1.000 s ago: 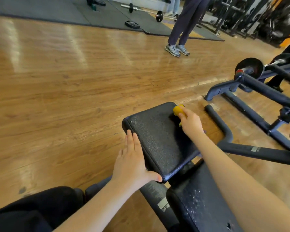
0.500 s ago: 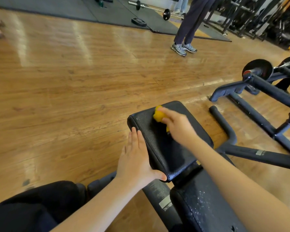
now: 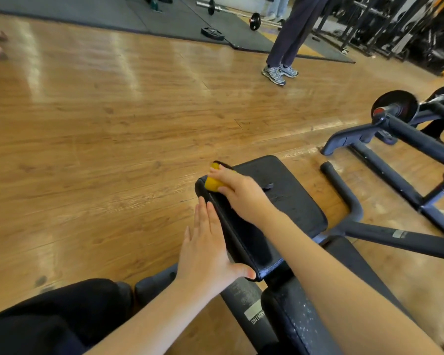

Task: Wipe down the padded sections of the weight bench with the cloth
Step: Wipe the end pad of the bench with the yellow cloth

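Observation:
A black padded seat section (image 3: pixel 290 198) of the weight bench lies in front of me, with a second, speckled pad (image 3: pixel 300 326) nearer, under my right forearm. My right hand (image 3: pixel 241 196) presses a bunched yellow cloth (image 3: pixel 213 184) onto the seat pad's far left corner. My left hand (image 3: pixel 205 252) lies flat against the pad's left side, fingers straight, thumb hooked on the near corner.
The bench's black steel frame (image 3: pixel 385 234) and foot bar (image 3: pixel 341 188) run to the right. Another machine with a weight plate (image 3: pixel 395 106) stands at right. A person's legs (image 3: pixel 292 34) stand on the wooden floor beyond, near a barbell (image 3: pixel 231 11) on grey mats.
My right hand has swept the yellow cloth leftward across the seat pad, from its far right corner to its far left corner. My left hand has stayed on the pad's left side.

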A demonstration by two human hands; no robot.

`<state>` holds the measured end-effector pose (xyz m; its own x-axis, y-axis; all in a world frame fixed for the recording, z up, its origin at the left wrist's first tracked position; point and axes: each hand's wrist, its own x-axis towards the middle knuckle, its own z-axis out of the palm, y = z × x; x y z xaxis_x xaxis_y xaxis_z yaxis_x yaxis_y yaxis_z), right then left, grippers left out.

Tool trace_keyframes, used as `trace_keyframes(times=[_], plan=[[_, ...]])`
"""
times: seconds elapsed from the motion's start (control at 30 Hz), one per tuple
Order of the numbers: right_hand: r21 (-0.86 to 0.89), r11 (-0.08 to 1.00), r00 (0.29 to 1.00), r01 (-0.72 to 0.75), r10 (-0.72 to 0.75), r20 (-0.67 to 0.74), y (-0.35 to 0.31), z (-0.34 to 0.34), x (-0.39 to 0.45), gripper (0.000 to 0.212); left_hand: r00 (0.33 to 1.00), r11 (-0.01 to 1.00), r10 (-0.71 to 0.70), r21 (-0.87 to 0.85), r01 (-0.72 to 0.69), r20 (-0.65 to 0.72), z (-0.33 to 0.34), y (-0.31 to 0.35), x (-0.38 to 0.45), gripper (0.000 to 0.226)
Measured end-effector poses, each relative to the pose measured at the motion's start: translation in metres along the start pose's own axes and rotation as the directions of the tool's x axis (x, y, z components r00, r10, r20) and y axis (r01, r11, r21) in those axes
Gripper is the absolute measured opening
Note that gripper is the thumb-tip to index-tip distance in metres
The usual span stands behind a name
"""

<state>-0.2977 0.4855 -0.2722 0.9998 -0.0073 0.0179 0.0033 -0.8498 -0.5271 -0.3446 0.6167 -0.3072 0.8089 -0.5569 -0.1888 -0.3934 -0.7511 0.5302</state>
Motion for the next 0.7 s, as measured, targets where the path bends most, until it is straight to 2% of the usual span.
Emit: trace_keyframes(times=[0.1, 0.17, 0.23, 0.3, 0.47, 0.7], plan=[[0.005, 0.996, 0.991, 0.085, -0.085, 0.103, 0.010, -0.006, -0.026, 0.042, 1.000, 1.000, 0.002, -0.013, -0.002, 0.015, 0.000, -0.001, 0.002, 0.143], [0.053, 0.998, 0.995, 0.017, -0.022, 0.102, 0.014, -0.016, -0.032, 0.043, 1.000, 1.000, 0.010, -0.017, -0.010, 0.030, 0.000, -0.002, 0.004, 0.143], [0.110, 0.990, 0.996, -0.092, 0.090, 0.022, 0.016, -0.024, -0.020, 0.041, 0.999, 1.000, 0.019, -0.020, -0.018, 0.029, 0.001, -0.002, 0.007, 0.144], [0.098, 0.986, 0.991, -0.135, 0.136, -0.010, 0.016, -0.025, 0.005, 0.040, 1.000, 0.999, 0.016, -0.035, -0.015, 0.022, 0.002, -0.003, 0.006, 0.145], [0.005, 0.997, 0.997, -0.081, 0.080, 0.016, 0.007, -0.005, 0.021, 0.040, 1.000, 0.997, 0.002, -0.073, -0.003, -0.017, 0.004, -0.005, 0.000, 0.146], [0.021, 0.999, 0.995, 0.048, -0.050, 0.081, 0.017, 0.000, -0.079, 0.042, 1.000, 0.995, 0.022, -0.093, -0.022, 0.002, 0.000, -0.005, 0.006, 0.148]])
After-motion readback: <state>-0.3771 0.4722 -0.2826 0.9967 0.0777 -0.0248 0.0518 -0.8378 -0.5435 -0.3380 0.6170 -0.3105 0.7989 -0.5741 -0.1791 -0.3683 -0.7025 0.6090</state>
